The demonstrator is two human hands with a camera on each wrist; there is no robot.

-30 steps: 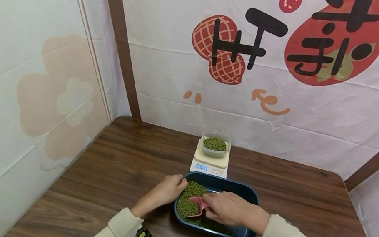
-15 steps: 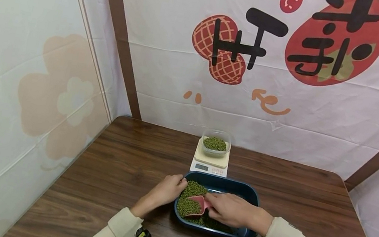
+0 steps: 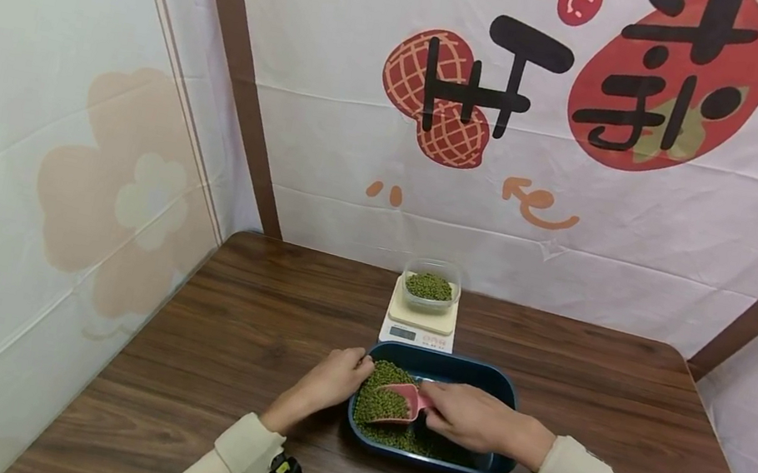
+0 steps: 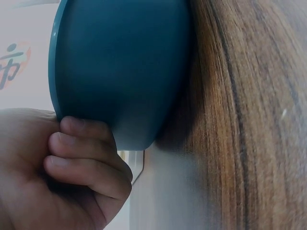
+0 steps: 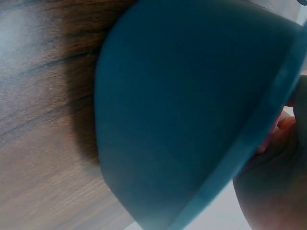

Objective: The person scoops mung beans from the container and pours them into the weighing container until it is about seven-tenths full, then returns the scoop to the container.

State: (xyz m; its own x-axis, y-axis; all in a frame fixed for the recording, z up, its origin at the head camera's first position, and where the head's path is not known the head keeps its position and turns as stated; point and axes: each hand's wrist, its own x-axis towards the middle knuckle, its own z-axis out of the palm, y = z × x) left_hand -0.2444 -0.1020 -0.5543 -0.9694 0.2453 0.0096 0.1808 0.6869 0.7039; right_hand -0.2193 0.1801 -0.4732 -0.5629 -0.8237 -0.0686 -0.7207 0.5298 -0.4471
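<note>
A dark blue oblong tub stands on the table, with green mung beans heaped toward its left end. My left hand grips the tub's left rim; in the left wrist view its fingers curl against the tub's outer wall. Over the beans, my right hand holds a pink scoop by its handle. Mung beans lie in the scoop, whose mouth points left. In the right wrist view, the tub's wall hides most of the scoop and part of the right hand.
Behind the tub sits a white kitchen scale, its display too small to read. A clear plastic container with mung beans in it rests on the scale. The brown wooden table meets a printed cloth wall at the back.
My right hand has moved slightly right, and the scoop has shifted up and right with beans in it. The scale's display has gone from lit blue to dark. My left hand stays at the rim.
</note>
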